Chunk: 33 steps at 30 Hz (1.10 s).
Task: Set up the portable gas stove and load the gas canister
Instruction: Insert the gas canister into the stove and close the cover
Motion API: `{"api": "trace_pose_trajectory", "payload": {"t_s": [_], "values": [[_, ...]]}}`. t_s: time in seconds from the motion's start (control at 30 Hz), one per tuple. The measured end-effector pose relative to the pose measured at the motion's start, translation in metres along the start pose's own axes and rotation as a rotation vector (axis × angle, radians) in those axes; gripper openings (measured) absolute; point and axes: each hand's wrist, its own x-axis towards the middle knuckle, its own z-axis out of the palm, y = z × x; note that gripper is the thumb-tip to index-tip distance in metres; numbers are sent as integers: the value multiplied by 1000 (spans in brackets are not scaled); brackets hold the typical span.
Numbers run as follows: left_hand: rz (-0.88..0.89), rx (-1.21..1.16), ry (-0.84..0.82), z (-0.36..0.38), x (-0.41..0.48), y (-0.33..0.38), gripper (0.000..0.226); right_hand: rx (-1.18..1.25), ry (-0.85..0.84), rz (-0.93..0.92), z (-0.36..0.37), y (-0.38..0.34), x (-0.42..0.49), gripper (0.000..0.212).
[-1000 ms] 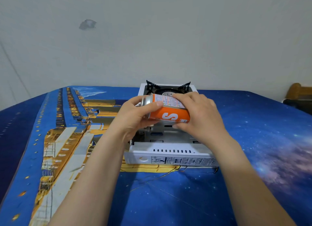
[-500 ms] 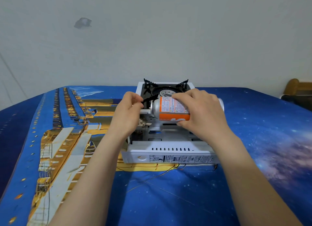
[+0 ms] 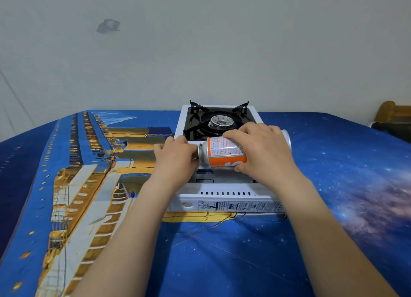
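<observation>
A white portable gas stove [image 3: 224, 200] sits on the blue bedspread with its black burner [image 3: 221, 121] at the far end. Its near compartment is uncovered. My right hand [image 3: 265, 151] grips an orange and white gas canister [image 3: 224, 154] from above. The canister lies sideways low over the compartment, with its metal nozzle end pointing left. My left hand [image 3: 175, 160] is at the compartment's left end, right beside the nozzle. Its fingers curl down over the stove's edge, and what they touch is hidden.
The stove rests on a bed covered with a blue printed spread [image 3: 222, 263] showing a ship and stars. A plain wall rises just behind the stove. Brown wooden furniture [image 3: 392, 112] stands at the far right edge.
My left hand has let go of the canister and gone to the stove's left end. My right hand has lowered the canister towards the compartment.
</observation>
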Motion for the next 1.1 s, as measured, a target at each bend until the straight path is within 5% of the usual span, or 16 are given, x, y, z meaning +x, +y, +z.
{"api": "trace_pose_trajectory", "payload": {"t_s": [1.1], "values": [[-111,-209,-48,-19,0,-18,3,76,-159,16,36,-3,0,80]]}}
